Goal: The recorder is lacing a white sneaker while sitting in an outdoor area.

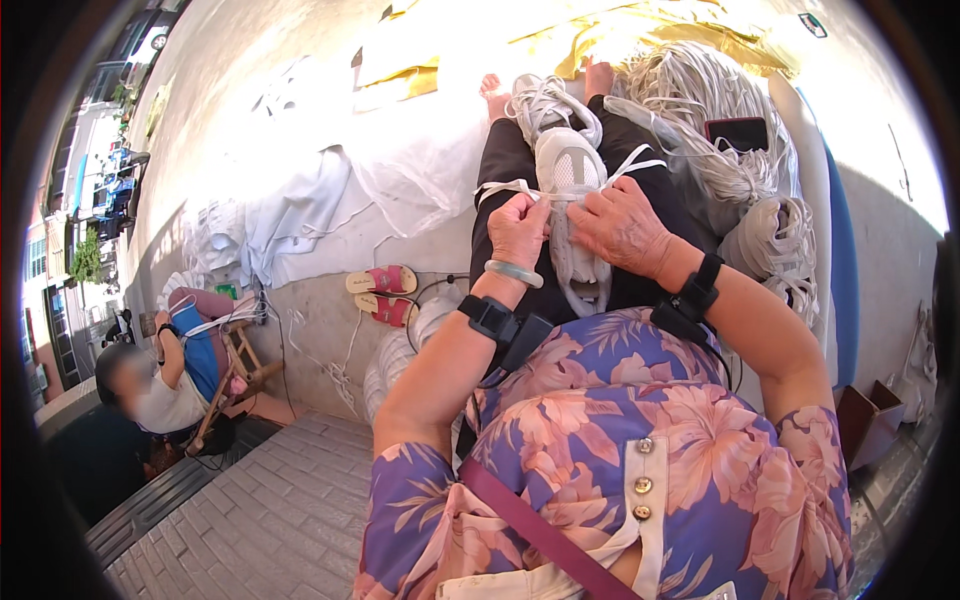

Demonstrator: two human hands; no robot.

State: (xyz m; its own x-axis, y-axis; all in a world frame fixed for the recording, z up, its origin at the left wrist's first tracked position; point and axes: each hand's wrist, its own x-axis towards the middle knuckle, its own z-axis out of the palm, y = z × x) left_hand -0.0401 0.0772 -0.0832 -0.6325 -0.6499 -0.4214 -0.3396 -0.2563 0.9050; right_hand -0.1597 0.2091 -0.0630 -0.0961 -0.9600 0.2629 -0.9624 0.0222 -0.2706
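Note:
A whitish sneaker (573,165) with a mesh front lies lengthwise between my dark-trousered legs. White shoelace (515,187) ends stick out to both sides of it. My left hand (517,235), a pale bangle on its wrist, pinches the lace at the shoe's left side. At the right side, my right hand (622,226) has its fingers bent together over the shoe's opening, by the other lace end (637,163). Its fingertips are partly hidden, but a lace runs into them. Just beyond, near my bare feet, sits a second pale sneaker (545,105) with loose looped laces.
A heap of white laces (690,85) lies at the right with a dark phone (737,134) on it. More pale shoes (770,245) are stacked nearer. Pink sandals (382,280) and white cords (340,375) lie on the left floor. A seated person (170,400) works at far left.

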